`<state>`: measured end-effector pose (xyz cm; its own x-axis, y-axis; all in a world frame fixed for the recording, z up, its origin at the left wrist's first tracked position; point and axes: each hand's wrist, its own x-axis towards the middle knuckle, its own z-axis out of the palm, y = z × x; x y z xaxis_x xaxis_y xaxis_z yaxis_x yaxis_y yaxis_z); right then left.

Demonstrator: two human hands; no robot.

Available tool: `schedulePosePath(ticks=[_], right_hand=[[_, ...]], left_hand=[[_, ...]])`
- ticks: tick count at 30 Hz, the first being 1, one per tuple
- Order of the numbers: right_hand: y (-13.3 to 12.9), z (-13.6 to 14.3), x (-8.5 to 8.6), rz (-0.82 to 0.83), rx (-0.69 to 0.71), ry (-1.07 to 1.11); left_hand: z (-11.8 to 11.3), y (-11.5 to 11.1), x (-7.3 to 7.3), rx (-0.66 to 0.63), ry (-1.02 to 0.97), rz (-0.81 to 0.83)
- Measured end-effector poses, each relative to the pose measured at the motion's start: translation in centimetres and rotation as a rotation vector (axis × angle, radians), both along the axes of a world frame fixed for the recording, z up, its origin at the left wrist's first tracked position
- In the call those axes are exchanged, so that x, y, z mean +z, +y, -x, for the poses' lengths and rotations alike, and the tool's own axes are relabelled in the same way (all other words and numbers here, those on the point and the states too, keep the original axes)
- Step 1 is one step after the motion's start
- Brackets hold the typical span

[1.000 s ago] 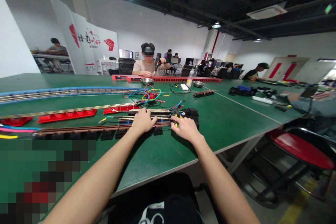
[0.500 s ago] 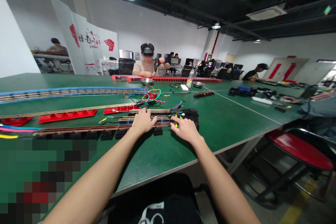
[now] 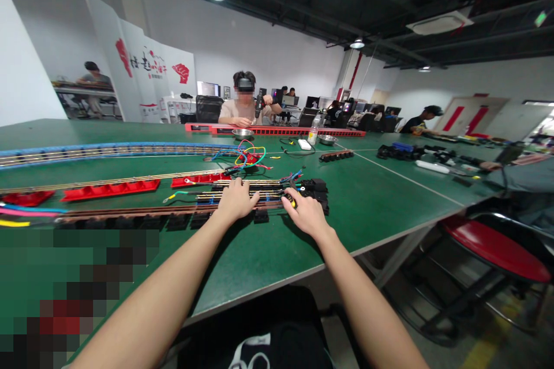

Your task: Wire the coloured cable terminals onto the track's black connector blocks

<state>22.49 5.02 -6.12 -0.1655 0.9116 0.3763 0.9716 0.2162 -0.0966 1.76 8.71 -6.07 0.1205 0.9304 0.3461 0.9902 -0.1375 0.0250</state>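
My left hand (image 3: 236, 200) lies across the long black-and-brown conductor rail assembly (image 3: 190, 209), thumb spread to the right and fingers stretched over the rails. To its right, my right hand (image 3: 306, 212) is closed around small yellow-and-black pliers (image 3: 291, 200), at the assembly's right end. The jaws of the pliers are hard to make out. A black end block (image 3: 318, 187) sits just beyond my right fingers. Blue and red wires (image 3: 294, 176) stick up behind the rails, and a green-yellow lead with a ring terminal (image 3: 175, 196) lies left of my left hand.
Red rail supports (image 3: 111, 189) and a curved blue rail (image 3: 108, 151) lie farther back on the green table (image 3: 367, 202). A co-worker (image 3: 244, 106) sits opposite, behind a long red rail (image 3: 285, 130). A bottle (image 3: 313, 131) stands near a metal bowl (image 3: 328, 139). A red stool (image 3: 497, 248) is at right.
My right hand has closed and turned slightly around the pliers, whose yellow handles were spread wider before. My left hand stays in place on the rails.
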Motion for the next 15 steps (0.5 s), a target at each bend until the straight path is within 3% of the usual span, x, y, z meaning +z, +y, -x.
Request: schedulePosePath(ticks=[8, 15], right_hand=[[0.34, -0.22, -0.12, 0.026, 0.042, 0.163], [0.73, -0.70, -0.26, 0.041, 0.102, 0.446]], left_hand=[[-0.01, -0.09, 0.03, -0.004, -0.014, -0.007], [0.04, -0.04, 0.07, 0.000, -0.008, 0.002]])
